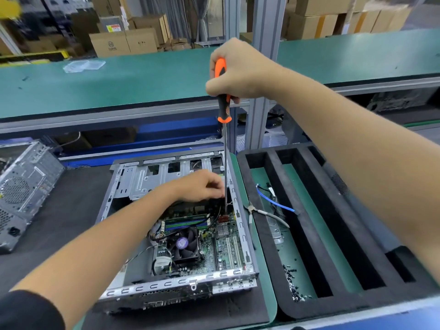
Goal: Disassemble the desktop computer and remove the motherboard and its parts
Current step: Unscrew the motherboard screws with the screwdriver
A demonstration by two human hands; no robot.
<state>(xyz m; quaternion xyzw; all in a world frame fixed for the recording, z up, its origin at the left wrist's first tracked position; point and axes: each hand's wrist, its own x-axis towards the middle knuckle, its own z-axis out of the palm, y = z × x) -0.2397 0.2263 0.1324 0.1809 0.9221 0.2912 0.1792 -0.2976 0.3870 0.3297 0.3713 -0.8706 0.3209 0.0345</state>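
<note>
While both my hands work over the open computer case, entries run left to right. Far left of my left fingers: a second case, lying on the dark mat, well apart. My left hand reaches into the open case; its fingers are curled together against the lower shaft of the screwdriver, apparently pinching it, though the exact contact is hard to see. Below these fingers: the motherboard, seated inside the case, with the fan nearer to me. My right hand, raised high, has its fingers wrapped round the orange and black handle; the shaft stands near upright, tip down at the board's far right corner. Right of both hands: a black foam tray holding pliers, a blue cable, and loose screws.
</note>
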